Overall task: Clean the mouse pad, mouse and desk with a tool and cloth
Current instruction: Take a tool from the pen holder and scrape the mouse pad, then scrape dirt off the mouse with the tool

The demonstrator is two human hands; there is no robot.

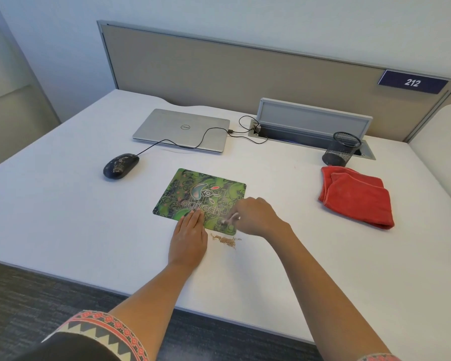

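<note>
A green patterned mouse pad [206, 194] lies on the white desk [76, 217]. My left hand [189, 235] presses flat on the pad's near edge, fingers together. My right hand [258, 217] grips a small pale brush-like tool [229, 219], blurred, with its tip on the pad's near right corner. A little heap of brown crumbs [225, 240] sits on the desk just in front of the pad. A black wired mouse [120, 165], speckled with dirt, rests to the far left. A folded red cloth [356, 195] lies at the right.
A closed silver laptop [182, 130] sits at the back with the mouse cable [206, 134] running across it to a cable tray [313, 126]. A black mesh pen cup [343, 148] stands behind the cloth. A beige partition [219, 63] backs the desk.
</note>
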